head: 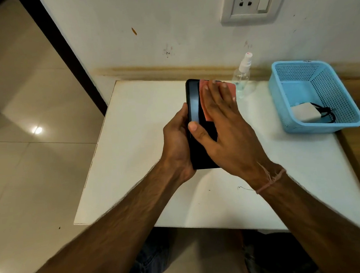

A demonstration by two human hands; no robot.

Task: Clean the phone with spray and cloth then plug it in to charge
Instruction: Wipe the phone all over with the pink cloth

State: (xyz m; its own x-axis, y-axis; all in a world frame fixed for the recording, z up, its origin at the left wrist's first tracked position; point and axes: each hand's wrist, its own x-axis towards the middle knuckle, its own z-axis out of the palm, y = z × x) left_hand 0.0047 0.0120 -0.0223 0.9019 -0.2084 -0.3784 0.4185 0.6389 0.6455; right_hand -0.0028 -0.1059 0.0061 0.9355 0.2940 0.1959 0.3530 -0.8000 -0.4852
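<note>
Head view: left grip (176, 141) curls round the phone (193, 101), held over the desk (133, 150) toward its far edge; right grip (223, 122), fingers flat, presses the cloth (232, 89) on it; wiping step, seemingly; next likely calls for the charger (305, 113) in the basket (331, 96).

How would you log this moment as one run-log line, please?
step: wiping; left hand grips phone; right hand presses cloth on phone; charger in basket

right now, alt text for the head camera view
A left hand grips a black phone over a white table while the right hand presses a pink cloth flat on its screen. Behind stand a spray bottle and a blue basket holding a charger.
</note>
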